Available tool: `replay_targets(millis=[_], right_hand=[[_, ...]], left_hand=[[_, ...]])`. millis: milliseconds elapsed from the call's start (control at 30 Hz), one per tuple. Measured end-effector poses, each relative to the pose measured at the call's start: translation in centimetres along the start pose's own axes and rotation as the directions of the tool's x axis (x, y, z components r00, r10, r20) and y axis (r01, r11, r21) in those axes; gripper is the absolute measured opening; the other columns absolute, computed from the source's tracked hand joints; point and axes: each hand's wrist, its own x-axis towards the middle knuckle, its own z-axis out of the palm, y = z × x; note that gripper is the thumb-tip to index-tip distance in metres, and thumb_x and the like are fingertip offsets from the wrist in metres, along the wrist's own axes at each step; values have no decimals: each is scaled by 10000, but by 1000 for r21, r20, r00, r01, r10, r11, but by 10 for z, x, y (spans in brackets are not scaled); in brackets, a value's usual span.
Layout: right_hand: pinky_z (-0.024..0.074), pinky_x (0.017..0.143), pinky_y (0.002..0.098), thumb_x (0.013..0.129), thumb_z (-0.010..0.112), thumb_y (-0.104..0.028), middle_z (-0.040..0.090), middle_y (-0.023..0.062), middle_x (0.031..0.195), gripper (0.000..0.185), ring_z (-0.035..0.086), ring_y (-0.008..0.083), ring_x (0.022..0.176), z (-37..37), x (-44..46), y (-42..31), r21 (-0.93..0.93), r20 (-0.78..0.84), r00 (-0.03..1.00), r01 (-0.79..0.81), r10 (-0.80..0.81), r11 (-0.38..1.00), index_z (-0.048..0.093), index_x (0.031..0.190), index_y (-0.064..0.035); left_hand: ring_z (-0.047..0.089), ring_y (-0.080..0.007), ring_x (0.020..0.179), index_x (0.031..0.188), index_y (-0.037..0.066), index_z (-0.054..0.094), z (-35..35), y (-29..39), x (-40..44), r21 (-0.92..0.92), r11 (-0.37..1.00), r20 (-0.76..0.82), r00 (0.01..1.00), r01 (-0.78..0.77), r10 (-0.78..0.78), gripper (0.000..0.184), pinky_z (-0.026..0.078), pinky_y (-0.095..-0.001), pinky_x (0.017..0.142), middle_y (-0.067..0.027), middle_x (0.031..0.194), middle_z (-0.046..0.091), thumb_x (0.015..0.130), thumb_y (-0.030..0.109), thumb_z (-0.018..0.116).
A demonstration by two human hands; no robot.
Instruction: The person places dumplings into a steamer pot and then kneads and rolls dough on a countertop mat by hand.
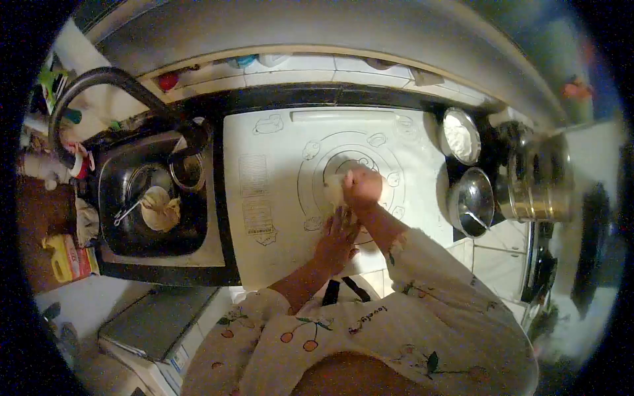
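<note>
A white mat printed with circles and small drawings lies on the dark counter. Pale dough rests near the middle of its circles. My right hand is closed on the dough's right side, its fingers curled and slightly blurred. Just below and to the left, my left hand lies with its fingers stretched out, their tips at the dough's lower edge. Part of the dough is hidden under my hands.
A white rolling pin lies along the mat's back edge. On the right stand a bowl of white flour, a metal bowl with a spoon and a large metal pot. The sink is at left.
</note>
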Motion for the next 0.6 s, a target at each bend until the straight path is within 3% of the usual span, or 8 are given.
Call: replay_targets(millis=[67,167,200,267,367,467,567,600], right_hand=[[469,641,478,864,480,-349,621,166,753,340,589,364,683,17,14,1,-106,39,998,-54,58,993,648,777,-67],[478,670,488,848,514,-370,645,161,812,340,607,372,729,33,16,10,135,-96,991,-81,94,988,666,808,-68],[489,702,491,824,559,-379,653,164,830,328,618,374,754,-8,34,-2,256,133,973,-218,189,942,685,842,-77],[495,733,482,817,576,-374,652,175,844,328,618,376,783,-30,34,13,467,95,993,-102,65,878,688,850,-68],[500,799,446,816,599,-373,651,194,899,361,614,372,863,-64,19,34,472,117,992,-5,-56,882,661,946,-42],[503,795,439,830,600,-422,641,201,966,462,603,377,904,-41,-4,50,375,181,981,-5,-68,927,600,1113,-57],[504,788,444,848,568,-439,629,201,1028,470,600,384,912,-67,7,37,393,544,835,-345,87,853,594,1155,-83],[504,781,447,861,547,-425,630,198,1027,438,600,386,908,-76,6,30,359,551,831,-311,69,880,604,1135,-88]], left_hand=[[119,-447,1386,1434,67,286,-24,13,3,-34,997,61,996,62,-60,786,158,-551,1103,-218,1510,163,808,380,645],[173,-456,1362,1418,50,305,-27,15,2,-24,999,-26,999,32,-33,767,191,-565,1087,-217,1485,215,802,344,655],[225,-446,1338,1391,40,339,-30,7,5,-85,994,56,997,63,-58,729,226,-553,1073,-213,1460,257,799,322,657],[328,-426,1290,1337,19,405,-38,-12,18,-202,969,223,970,139,-93,654,296,-528,1045,-205,1411,341,794,278,661],[477,-382,1159,1233,32,498,-65,-22,52,329,944,-371,924,32,98,594,397,-477,958,-193,1264,492,737,282,708],[530,-334,1111,1152,70,560,-85,-38,100,169,981,-15,995,97,-96,590,429,-429,917,-167,1188,563,681,368,753],[520,-313,1139,1157,101,580,-102,-42,105,-37,977,316,930,211,-189,636,429,-415,924,-152,1194,568,646,428,771],[514,-294,1154,1144,105,598,-97,-48,99,-4,972,403,890,235,-213,595,417,-435,947,-118,1231,557,668,424,758]])
